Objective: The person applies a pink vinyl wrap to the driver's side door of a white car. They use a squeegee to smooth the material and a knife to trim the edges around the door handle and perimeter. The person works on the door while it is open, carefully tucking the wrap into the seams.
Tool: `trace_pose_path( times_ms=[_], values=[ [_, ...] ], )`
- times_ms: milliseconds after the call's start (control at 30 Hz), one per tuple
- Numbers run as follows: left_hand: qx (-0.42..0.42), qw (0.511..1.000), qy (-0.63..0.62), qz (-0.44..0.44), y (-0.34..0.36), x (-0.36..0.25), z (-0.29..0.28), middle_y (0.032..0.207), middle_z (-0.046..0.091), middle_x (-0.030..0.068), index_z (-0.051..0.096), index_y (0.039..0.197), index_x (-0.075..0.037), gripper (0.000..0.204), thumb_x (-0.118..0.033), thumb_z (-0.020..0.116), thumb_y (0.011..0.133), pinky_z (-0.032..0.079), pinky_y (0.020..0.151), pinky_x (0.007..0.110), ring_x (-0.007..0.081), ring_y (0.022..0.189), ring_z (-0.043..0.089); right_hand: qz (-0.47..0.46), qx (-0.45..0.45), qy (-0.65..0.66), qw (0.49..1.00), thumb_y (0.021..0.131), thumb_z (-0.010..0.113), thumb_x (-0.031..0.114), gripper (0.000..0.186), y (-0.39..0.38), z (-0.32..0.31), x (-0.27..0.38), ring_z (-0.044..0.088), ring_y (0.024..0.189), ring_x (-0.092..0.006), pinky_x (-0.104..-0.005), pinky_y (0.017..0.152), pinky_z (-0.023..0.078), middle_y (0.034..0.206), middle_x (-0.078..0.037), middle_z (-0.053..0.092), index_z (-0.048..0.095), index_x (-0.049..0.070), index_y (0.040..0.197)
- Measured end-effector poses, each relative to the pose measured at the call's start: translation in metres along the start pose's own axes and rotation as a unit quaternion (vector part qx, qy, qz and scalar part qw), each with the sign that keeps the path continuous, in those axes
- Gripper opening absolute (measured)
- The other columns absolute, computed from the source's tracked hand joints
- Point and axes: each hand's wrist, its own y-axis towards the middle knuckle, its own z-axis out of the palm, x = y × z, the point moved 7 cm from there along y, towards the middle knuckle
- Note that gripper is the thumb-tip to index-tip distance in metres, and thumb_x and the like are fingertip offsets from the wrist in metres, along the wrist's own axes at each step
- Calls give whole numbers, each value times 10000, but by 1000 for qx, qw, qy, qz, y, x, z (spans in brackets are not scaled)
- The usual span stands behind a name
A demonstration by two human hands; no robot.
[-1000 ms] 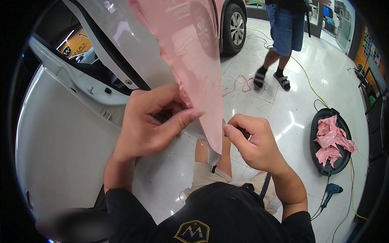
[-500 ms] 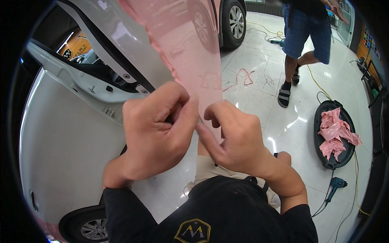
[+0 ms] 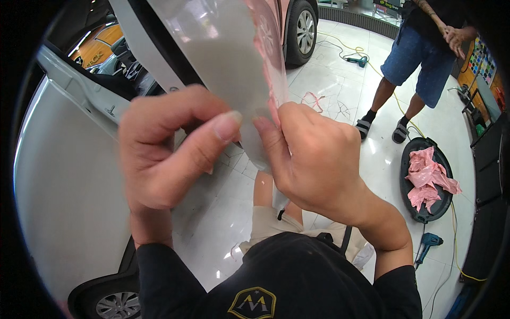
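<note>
Here, along the left of the frame, the white car body panel [image 3: 64, 202] curves down to a dark tyre with a silver wheel [image 3: 109, 304] at the lower left, and an open car interior [image 3: 122, 74] shows at the upper left. Just right of that, the left hand [image 3: 164, 154] is held up in the centre, its thumb and forefinger pinched on the edge of a long translucent grey film strip [image 3: 223, 69] with a torn pink edge. The strip runs from the top centre down between both hands. The right hand [image 3: 313, 159] meets the left one, fingertips touching, and grips the same strip from the other side. Farther right, a person in blue shorts and sandals [image 3: 414, 58] stands on the glossy white tiled floor [image 3: 340, 95]. At the right edge, a black round tray [image 3: 430, 181] holds crumpled pink film scraps [image 3: 427, 178], with a blue power tool [image 3: 427, 242] just below.
</note>
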Motion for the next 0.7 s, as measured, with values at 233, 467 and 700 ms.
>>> trace_pose_path(
  times_ms=[233, 467, 700],
  values=[
    [39, 997, 41, -48, -30, 44, 31, 846, 665, 21, 661, 1121, 5, 236, -91, 714, 912, 473, 583, 225, 64, 675, 599, 52, 99, 102, 988, 980, 641, 200, 289, 0, -3, -10, 624, 555, -381, -452, 521, 468, 670, -194, 624, 595, -2, 779],
    [86, 990, 106, 13, -25, 34, 59, 788, 720, 108, 618, 1036, -34, 272, -153, 792, 865, 540, 611, 327, 272, 683, 733, 149, 345, 268, 887, 1055, 578, 211, 332, 20, -5, -19, 554, 616, -87, -298, 555, 452, 647, -50, 588, 695, -61, 905],
    [26, 988, 122, 90, -17, 46, 54, 762, 695, 134, 663, 987, -56, 205, -136, 790, 848, 521, 595, 344, 302, 679, 716, 103, 357, 213, 903, 1028, 588, 193, 348, 27, -8, -15, 469, 569, -111, -310, 542, 382, 637, -29, 564, 675, -65, 811]
  ],
)
